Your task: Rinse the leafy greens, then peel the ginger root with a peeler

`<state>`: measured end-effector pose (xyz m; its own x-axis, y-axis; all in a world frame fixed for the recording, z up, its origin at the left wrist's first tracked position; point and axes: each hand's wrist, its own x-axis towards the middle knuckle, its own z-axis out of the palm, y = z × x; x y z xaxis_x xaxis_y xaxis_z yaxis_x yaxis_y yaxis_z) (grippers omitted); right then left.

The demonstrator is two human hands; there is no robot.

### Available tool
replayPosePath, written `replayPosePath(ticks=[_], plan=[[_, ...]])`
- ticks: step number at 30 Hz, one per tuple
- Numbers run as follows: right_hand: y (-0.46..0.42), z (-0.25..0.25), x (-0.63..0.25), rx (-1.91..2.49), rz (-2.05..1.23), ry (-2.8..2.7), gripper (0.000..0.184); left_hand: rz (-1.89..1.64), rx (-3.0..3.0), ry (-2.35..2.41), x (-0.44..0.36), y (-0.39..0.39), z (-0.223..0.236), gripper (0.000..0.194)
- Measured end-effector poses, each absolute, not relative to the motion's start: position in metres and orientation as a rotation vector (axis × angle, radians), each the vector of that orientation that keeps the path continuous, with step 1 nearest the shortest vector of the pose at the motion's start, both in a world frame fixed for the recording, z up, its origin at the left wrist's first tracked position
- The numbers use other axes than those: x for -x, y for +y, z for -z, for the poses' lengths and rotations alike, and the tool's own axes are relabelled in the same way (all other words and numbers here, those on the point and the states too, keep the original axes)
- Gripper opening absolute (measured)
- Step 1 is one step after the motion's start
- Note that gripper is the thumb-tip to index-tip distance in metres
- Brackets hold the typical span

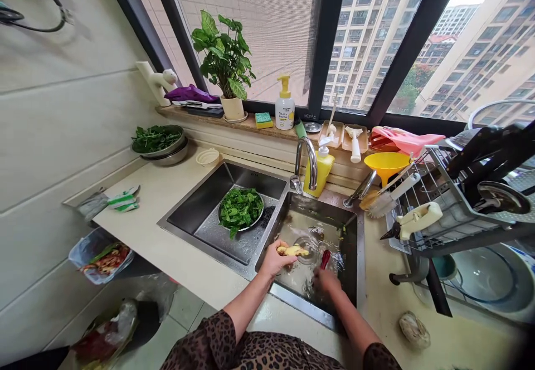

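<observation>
My left hand (276, 258) pinches a knobbly piece of ginger (293, 251), pale yellow where the skin is off, above the water in the right sink basin (360, 247). To its right, my right hand (327, 281) is low in the same basin, blurred, with its fingers closed round a red tool (325, 258). Only the red part of that tool shows clearly, so I cannot tell its kind. Ginger and tool are apart. Ripples spread over the water beneath both hands.
Leafy greens (241, 208) fill a bowl in the left basin (188, 214). The faucet (307, 158) rises behind the divider beside a yellow soap bottle (321, 172). A dish rack (443, 191) crowds the right. More greens (156, 139) sit at the back left; a waste bin (75, 256) hangs below the counter.
</observation>
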<state>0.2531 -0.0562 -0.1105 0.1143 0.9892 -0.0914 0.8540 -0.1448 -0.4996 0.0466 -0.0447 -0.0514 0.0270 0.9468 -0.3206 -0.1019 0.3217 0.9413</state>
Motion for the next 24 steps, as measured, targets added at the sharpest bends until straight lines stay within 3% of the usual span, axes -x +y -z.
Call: replayPosePath(ticks=[9, 15, 21, 24], plan=[[-0.043, 0.019, -0.21, 1.649, -0.677, -1.686, 0.031, -0.98, -1.033, 1.323, -0.065, -0.046, 0.048, 0.035], [-0.035, 0.058, -0.238, 2.28, -0.4, -1.791, 0.026, -1.055, -0.941, 1.34, -0.061, -0.051, 0.038, 0.033], [-0.055, 0.102, -0.241, 2.29, -0.735, -2.107, 0.008, -1.053, -0.875, 1.314, -0.058, -0.048, 0.045, 0.039], [-0.054, 0.091, -0.242, 2.254, -0.731, -2.033, 0.015, -1.004, -0.833, 1.259, -0.056, -0.047, 0.049, 0.046]])
